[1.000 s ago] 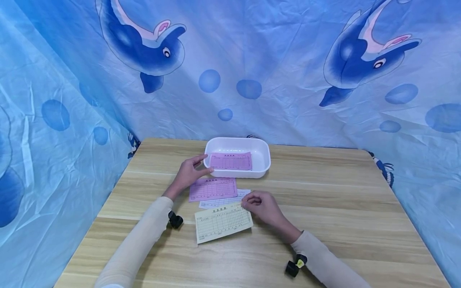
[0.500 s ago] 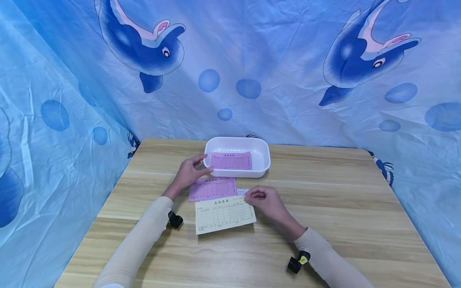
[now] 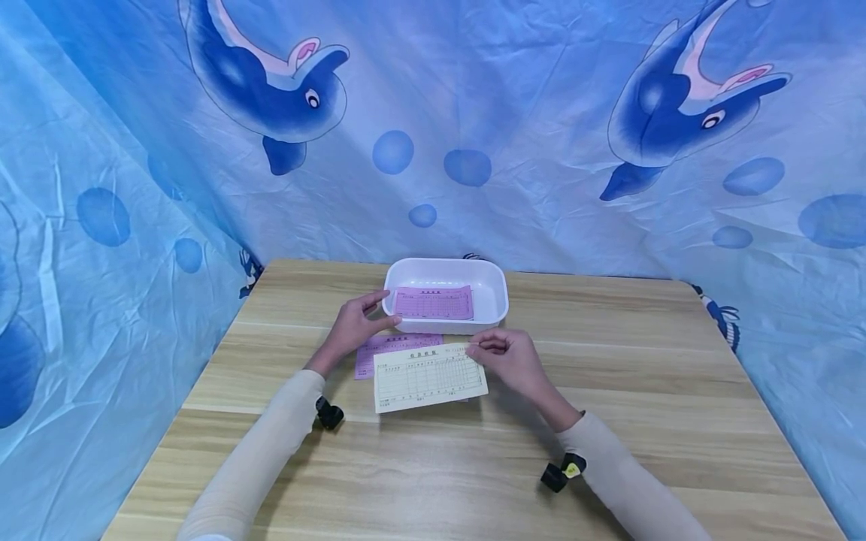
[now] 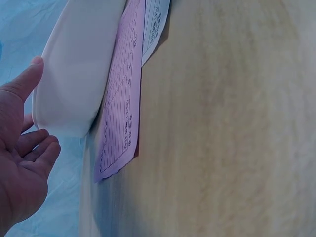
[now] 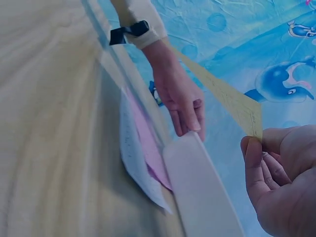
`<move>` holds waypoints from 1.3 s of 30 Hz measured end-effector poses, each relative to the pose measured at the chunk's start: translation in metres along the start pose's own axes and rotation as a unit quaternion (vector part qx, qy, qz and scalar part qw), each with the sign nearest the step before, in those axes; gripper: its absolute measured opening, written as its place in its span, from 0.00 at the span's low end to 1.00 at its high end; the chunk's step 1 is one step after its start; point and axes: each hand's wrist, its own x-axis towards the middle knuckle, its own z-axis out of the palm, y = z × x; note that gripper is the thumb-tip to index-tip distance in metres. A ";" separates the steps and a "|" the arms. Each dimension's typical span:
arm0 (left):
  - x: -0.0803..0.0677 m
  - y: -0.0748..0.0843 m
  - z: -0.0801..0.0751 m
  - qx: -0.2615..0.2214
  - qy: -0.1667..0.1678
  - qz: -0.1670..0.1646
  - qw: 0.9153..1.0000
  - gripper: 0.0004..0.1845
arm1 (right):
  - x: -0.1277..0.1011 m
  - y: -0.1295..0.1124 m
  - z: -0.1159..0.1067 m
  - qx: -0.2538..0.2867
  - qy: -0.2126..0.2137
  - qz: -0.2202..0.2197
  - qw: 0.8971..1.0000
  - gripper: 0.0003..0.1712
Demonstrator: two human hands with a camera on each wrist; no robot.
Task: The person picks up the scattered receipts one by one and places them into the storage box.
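My right hand point(image 3: 510, 361) pinches a pale yellow printed form slip point(image 3: 429, 379) by its upper right corner, raised above the table. In the right wrist view, thumb and fingertips meet on the slip's corner. My left hand point(image 3: 355, 323) holds the near left corner of a white plastic tray point(image 3: 494, 300), thumb on the near side and fingers at the left end. Inside the tray lies a pink slip point(image 3: 433, 303). Another pink slip point(image 3: 368, 362) lies on the table before the tray, partly covered by the yellow one. A white slip point(image 5: 138, 158) overlaps it, mostly hidden in the head view.
The wood-grain table point(image 3: 609, 361) stretches out to both sides. Blue sheets with dolphin prints point(image 3: 284, 83) stand behind and beside it. Black cameras point(image 3: 329, 413) sit on both wrists, over pale sleeves.
My right hand has raised the yellow slip away from me, toward the tray, so it now covers the white slip and part of the pink one. My left hand has stayed at the tray.
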 end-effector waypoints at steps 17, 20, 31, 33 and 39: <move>0.001 0.000 0.000 0.011 0.014 0.005 1.000 0.31 | 0.035 -0.027 -0.022 -0.011 0.066 -0.008 0.998 0.11; 0.001 -0.001 0.001 0.012 0.015 0.013 1.000 0.31 | 0.043 -0.028 -0.025 -0.007 0.073 -0.015 0.997 0.11; 0.000 -0.001 0.001 0.006 0.006 0.001 1.000 0.37 | 0.093 0.016 -0.036 -0.012 0.125 -0.040 0.991 0.14; -0.001 -0.001 0.001 0.006 0.001 -0.008 1.000 0.41 | 0.099 0.018 -0.037 -0.019 0.134 -0.037 0.990 0.13; 0.000 -0.002 0.000 0.005 0.001 -0.013 1.000 0.41 | 0.120 0.026 -0.040 -0.034 0.150 -0.030 0.988 0.12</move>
